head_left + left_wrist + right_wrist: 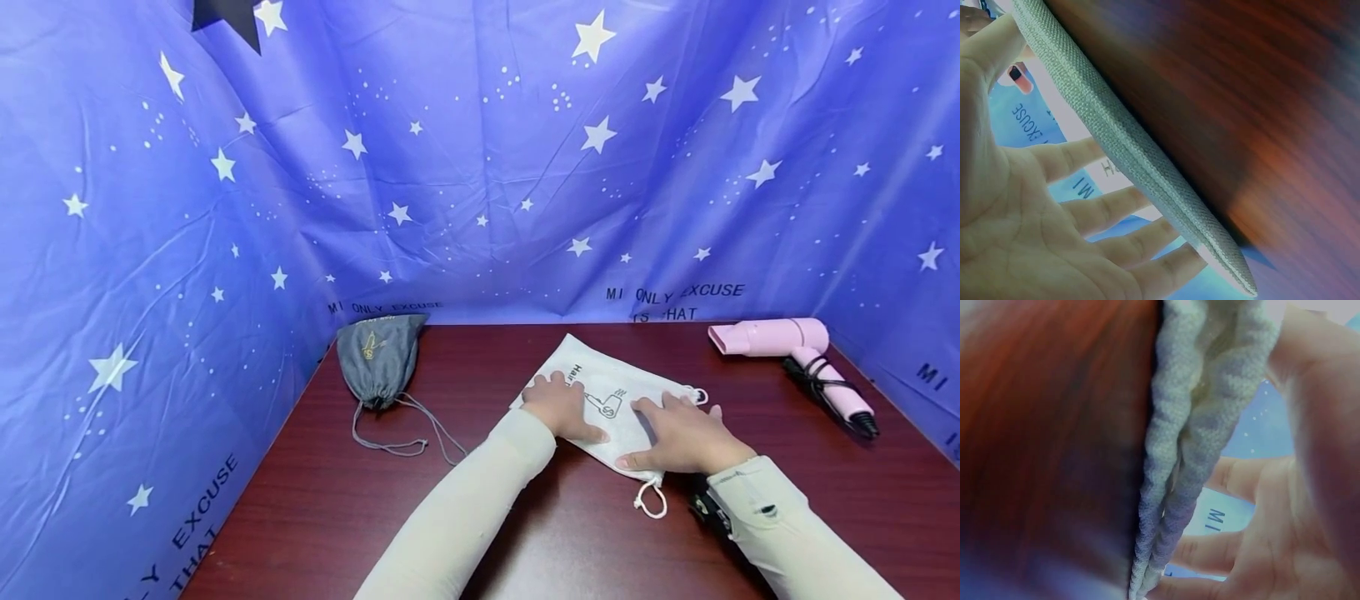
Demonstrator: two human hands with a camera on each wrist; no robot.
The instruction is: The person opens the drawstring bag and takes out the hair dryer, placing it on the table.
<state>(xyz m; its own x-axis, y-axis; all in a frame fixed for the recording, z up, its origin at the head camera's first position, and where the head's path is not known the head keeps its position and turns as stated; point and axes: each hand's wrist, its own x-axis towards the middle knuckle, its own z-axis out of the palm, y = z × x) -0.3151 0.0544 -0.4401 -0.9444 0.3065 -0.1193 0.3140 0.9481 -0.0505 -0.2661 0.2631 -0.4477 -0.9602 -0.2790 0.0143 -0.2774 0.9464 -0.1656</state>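
A white drawstring bag (626, 377), printed with a hair dryer outline and the word "Hair", lies flat and slanted on the table. My left hand (558, 407) rests on its left part with fingers spread. Near the cord end, my right hand (684, 435) touches the top with its thumb and fingers apart. In the left wrist view the bag's seamed edge (1116, 134) runs along my fingertips. The right wrist view shows the gathered, rippled mouth (1172, 419), slightly parted. White cord loops (652, 498) stick out at its two corners.
A grey drawstring pouch (382, 367) with a gold print stands at the back left, its cords trailing over the table (300, 500). At the back right lies a pink hair dryer (776, 337), its black cord wound round the handle. Blue star-patterned cloth (480, 167) hangs behind and at both sides.
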